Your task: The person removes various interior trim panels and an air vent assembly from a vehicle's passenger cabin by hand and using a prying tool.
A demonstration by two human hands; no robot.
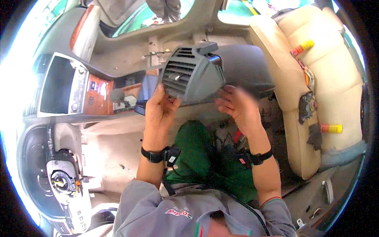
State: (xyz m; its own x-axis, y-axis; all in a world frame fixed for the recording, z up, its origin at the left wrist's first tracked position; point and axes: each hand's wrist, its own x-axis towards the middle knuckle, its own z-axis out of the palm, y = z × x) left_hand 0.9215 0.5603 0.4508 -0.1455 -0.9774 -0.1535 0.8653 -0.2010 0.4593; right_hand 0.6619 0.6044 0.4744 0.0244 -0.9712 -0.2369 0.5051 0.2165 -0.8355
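Observation:
A dark grey car air vent (193,75) with horizontal slats is held up in front of me over the centre console. At its lower left corner my left hand (161,110) is closed, with the thumb on the slatted face. My right hand (241,106) is just by the vent's lower right edge, its fingers bent but apart. Whether those fingertips touch the vent I cannot tell. Behind the vent, a dark grey rounded armrest (248,61) shows in part. Each of my wrists wears a black strap with a small device.
Left: a steering column (63,177) without its wheel, a large screen (59,85) and a gear lever (117,95). Right: beige seats (304,31) hold two red-yellow tubes (303,47) and loose dark parts (307,106). A person's legs (164,10) stand outside the far doorway.

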